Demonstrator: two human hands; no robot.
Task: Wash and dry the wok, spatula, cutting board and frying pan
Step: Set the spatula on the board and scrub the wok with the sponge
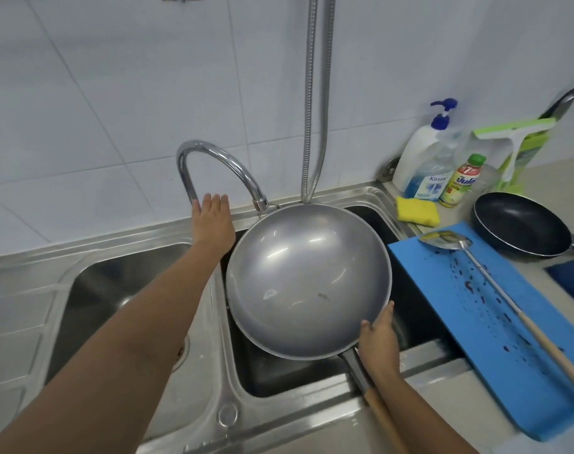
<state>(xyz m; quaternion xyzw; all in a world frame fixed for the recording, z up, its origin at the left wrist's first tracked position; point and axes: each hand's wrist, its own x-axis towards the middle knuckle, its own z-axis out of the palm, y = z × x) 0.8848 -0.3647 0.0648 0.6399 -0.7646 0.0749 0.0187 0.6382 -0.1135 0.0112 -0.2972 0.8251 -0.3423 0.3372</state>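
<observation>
1. Over the right-hand basin of the steel sink (115,237), at the centre of the frame, is the grey wok (308,280). Its bowl faces up and its wooden-ended handle points to the lower edge.
2. At the wok's lower right, the right hand (379,339) grasps the rim just beside where the handle joins, with the thumb on the inner edge and a finger lying along the outside.
3. The left hand (213,214) is released, its fingers straight and close together. It reaches toward the upper middle of the frame, at the foot of the curved faucet (184,172) — whether it touches the metal cannot be told.
4. Right of the sink, a blue cutting board (475,306) lies on the counter, speckled with dark spots, its near-left edge overhanging the basin.
5. The spatula (442,239) lies lengthwise on that board, with its metal head toward the upper end and its wooden handle running to the lower right.
6. The black frying pan (521,224) sits on the counter just beyond the board's far corner, at the right of the frame.
7. Behind these, by the tiled wall, stand a yellow sponge (416,209), a pump bottle (423,158), a small green-capped bottle (462,181) and a green squeegee (514,139) — and a metal hose (315,93) hangs down the tiles.
</observation>
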